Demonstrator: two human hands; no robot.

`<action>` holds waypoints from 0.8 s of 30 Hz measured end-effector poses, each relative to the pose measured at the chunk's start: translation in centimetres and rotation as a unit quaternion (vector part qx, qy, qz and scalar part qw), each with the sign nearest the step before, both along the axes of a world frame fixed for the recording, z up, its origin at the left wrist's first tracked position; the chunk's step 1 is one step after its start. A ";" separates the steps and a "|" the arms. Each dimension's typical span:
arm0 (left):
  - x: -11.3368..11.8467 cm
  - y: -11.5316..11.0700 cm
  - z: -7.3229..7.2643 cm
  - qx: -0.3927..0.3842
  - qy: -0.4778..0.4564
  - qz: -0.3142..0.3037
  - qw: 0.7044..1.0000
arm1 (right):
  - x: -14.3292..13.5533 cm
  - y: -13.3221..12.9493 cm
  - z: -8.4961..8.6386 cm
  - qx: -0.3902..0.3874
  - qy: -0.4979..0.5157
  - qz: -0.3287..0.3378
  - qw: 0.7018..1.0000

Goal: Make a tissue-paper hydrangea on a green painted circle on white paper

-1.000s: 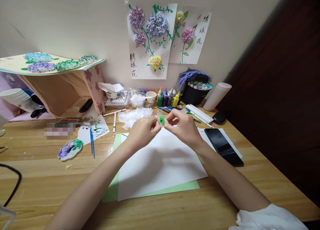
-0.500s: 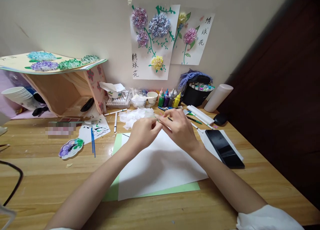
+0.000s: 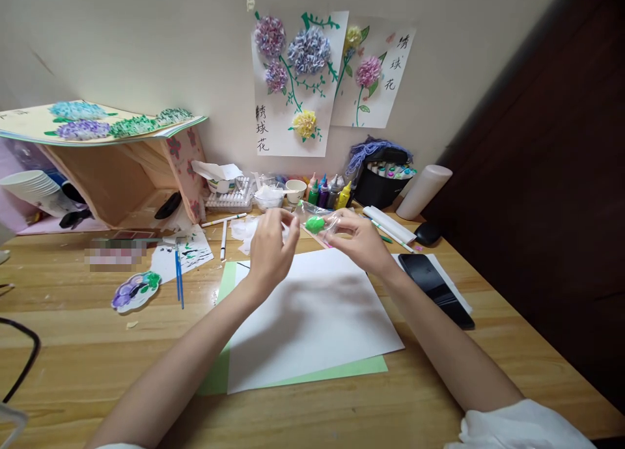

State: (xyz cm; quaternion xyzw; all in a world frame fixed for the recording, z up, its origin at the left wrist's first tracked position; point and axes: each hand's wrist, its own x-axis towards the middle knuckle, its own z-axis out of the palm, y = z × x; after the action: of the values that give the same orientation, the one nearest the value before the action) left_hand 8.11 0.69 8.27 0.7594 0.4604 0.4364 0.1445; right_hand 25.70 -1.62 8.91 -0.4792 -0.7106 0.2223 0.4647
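So, R hand (image 3: 360, 239) pinching clear plastic bag (image 3: 333, 217) w/ green lump (image 3: 315, 224), L hand (image 3: 269, 248) nearby, thumb & fingers slightly apart.

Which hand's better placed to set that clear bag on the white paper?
Right, probably: the right hand holds the clear bag with the green lump, while the left hand shows no clear grip on it.

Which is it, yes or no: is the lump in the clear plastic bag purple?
No, the lump in the clear plastic bag at the right hand is bright green.
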 end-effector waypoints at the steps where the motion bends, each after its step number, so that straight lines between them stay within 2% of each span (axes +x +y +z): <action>1: -0.1 0.4 -0.1 -0.036 -0.040 -0.002 0.999 | 0.2 0.2 0.0 -0.017 0.046 0.016 0.999; 4: -0.3 1.2 -0.1 -0.162 -0.099 -0.132 0.973 | 0.2 0.5 0.1 -0.069 0.122 0.061 0.988; 6: -0.3 1.3 0.0 -0.183 -0.102 -0.183 0.961 | 0.0 0.4 0.2 -0.100 0.133 0.094 0.982; 9: -0.5 0.8 0.4 -0.135 -0.075 -0.150 0.977 | -0.3 0.3 0.3 -0.115 0.136 0.131 0.975; 11: -0.6 0.4 0.7 -0.112 -0.056 -0.126 0.984 | -0.3 0.2 0.5 -0.111 0.146 0.125 0.975; 15: -0.3 0.6 0.9 -0.110 -0.078 -0.090 0.987 | 0.0 0.1 0.9 -0.079 0.165 0.077 0.980; 20: 1.4 1.5 1.4 -0.119 -0.149 -0.055 0.980 | 0.9 1.0 0.7 -0.033 0.216 -0.017 0.976; 24: 2.4 2.6 2.1 -0.103 -0.196 -0.026 0.975 | 3.1 2.1 0.7 -0.081 0.268 -0.071 0.957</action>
State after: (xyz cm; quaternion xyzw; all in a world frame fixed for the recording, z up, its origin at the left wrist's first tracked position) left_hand 10.49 3.34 10.32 0.6522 0.4454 0.5229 0.3206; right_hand 28.80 0.49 9.65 -0.4870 -0.5038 0.3659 0.6125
